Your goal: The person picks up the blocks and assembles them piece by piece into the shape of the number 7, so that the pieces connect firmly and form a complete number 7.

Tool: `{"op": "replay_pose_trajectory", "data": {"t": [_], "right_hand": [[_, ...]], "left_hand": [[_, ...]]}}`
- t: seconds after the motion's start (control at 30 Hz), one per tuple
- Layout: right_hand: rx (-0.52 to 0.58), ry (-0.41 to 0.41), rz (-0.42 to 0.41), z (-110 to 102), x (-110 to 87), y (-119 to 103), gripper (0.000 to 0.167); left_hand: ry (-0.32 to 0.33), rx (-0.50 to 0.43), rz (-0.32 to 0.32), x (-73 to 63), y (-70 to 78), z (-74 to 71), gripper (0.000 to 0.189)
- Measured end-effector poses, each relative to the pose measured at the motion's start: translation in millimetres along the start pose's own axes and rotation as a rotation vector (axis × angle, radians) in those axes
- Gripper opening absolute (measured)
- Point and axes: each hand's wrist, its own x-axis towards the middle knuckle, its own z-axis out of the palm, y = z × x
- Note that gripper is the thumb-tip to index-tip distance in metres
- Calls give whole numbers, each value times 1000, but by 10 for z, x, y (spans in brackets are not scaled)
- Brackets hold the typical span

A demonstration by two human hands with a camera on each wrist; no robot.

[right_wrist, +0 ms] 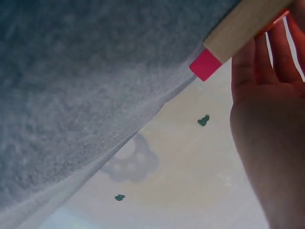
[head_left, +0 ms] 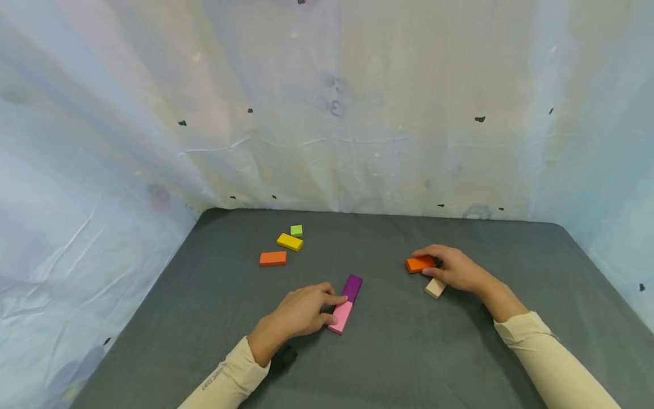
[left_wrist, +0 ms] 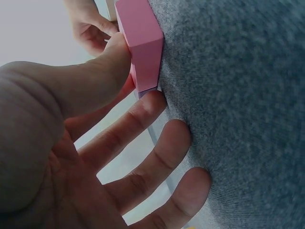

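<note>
My left hand (head_left: 305,311) pinches a pink block (head_left: 340,317) between thumb and index finger, the other fingers spread beside it. End to end with the pink block lies a purple block (head_left: 352,288), both flat on the table. In the left wrist view the thumb presses the side of the pink block (left_wrist: 143,38). Farther right, my right hand (head_left: 456,268) holds an orange block (head_left: 420,264), fingers at its far side and thumb at its near side. Just under that thumb is a plain wooden block (head_left: 435,288), partly covered by the hand.
At the back left lie a lime green block (head_left: 296,230), a yellow block (head_left: 290,242) and another orange block (head_left: 273,259). Beyond the wooden block, the right wrist view shows a red block (right_wrist: 206,65). A patterned curtain (head_left: 337,170) hangs around the dark grey table (head_left: 388,363).
</note>
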Motion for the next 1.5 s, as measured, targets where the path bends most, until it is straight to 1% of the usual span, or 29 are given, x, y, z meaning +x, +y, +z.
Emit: {"op": "replay_pose_trajectory", "data": {"t": [0.17, 0.33, 0.47, 0.53, 0.73, 0.93, 1.1, 1.27, 1.5], "right_hand": [[8, 74, -18, -19, -71, 64, 41], [-32, 162, -25, -41, -96, 105, 41], [-48, 193, -18, -40, -88, 96, 41], [-51, 199, -26, -22, -79, 85, 41], [-63, 198, -83, 69, -36, -19, 40], [-64, 198, -147, 130, 57, -136, 41], [-60, 179, -158, 161, 91, -197, 41], [-58, 177, -163, 184, 124, -251, 39], [-131, 154, -176, 222, 240, -325, 38]], "left_hand": [[-14, 0, -3, -3, -4, 24, 48], [-15, -4, 8, -4, -2, 2, 48], [-14, -3, 6, -7, 2, -16, 47], [-17, -2, -1, -10, 2, -18, 47], [-33, -3, -8, -14, 2, -11, 48], [-20, 2, -2, -12, 4, -19, 47], [-14, -1, 5, 3, 6, -6, 47], [-20, -1, 2, 17, 14, 7, 47], [-23, 7, 5, 18, -5, -14, 48]]}}
